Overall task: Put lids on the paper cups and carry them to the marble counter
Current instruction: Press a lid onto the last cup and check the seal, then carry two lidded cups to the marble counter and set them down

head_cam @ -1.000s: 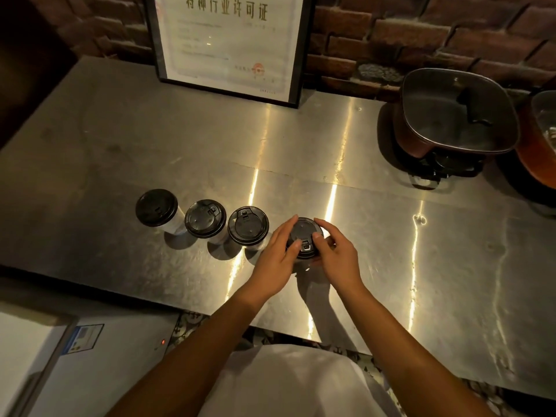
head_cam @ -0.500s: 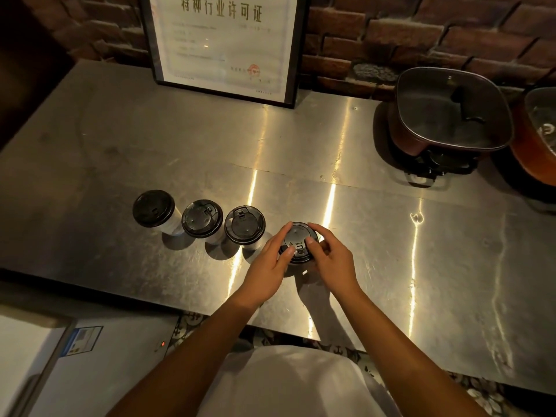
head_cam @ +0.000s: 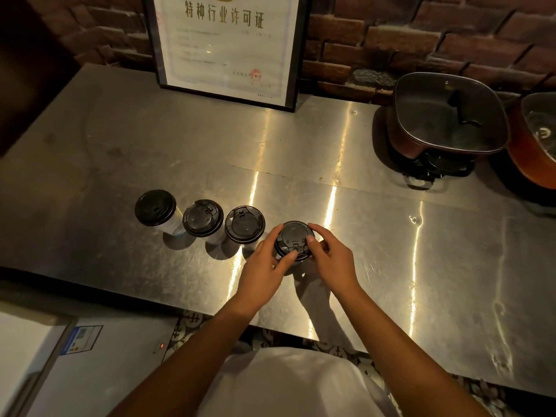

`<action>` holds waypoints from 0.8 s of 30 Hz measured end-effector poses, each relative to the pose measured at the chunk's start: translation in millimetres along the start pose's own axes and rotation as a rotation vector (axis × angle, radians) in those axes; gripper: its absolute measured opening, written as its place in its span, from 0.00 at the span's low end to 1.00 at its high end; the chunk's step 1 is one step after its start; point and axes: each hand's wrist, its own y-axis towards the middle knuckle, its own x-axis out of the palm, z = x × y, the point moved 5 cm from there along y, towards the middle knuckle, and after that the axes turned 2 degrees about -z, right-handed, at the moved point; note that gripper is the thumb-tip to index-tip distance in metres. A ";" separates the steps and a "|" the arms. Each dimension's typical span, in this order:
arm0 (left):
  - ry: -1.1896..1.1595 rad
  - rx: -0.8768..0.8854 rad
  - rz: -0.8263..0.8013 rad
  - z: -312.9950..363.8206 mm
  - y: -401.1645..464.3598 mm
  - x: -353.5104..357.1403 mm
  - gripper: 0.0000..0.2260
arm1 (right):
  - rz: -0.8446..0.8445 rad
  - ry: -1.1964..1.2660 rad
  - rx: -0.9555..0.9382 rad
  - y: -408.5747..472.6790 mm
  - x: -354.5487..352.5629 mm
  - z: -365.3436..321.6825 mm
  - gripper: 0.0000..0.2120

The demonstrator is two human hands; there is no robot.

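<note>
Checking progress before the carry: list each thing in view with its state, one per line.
Leftmost cup: lidded, standing on the steel counter.
Second cup: lidded, standing.
Third cup: lidded, standing.
Fourth cup's lid: on the cup, both hands around it.
Left hand: on the lid's edge.
Right hand: on the lid's edge.
Square pot: glass lid on.
Framed certificate: upright against the brick wall.

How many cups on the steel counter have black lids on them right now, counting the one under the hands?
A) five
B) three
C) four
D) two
C: three lidded cups stand in a row on the steel counter, and the left hand and right hand press the lid on the fourth cup.
</note>
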 end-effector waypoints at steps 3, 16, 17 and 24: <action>0.047 -0.021 0.041 2.1 -13.5 -13.9 0.31 | 0.073 -0.098 0.001 -2.2 -9.6 -5.9 0.19; 0.411 0.262 0.265 19.1 0.6 -95.3 0.28 | -0.109 -0.292 -0.231 -5.7 16.3 -33.1 0.36; 0.442 0.267 0.235 17.8 8.2 -96.6 0.29 | -0.126 -0.312 -0.225 -5.8 20.0 -32.7 0.37; 0.742 0.263 0.012 -0.7 49.9 -96.6 0.37 | -0.168 -0.330 -0.144 -3.1 31.7 -22.7 0.48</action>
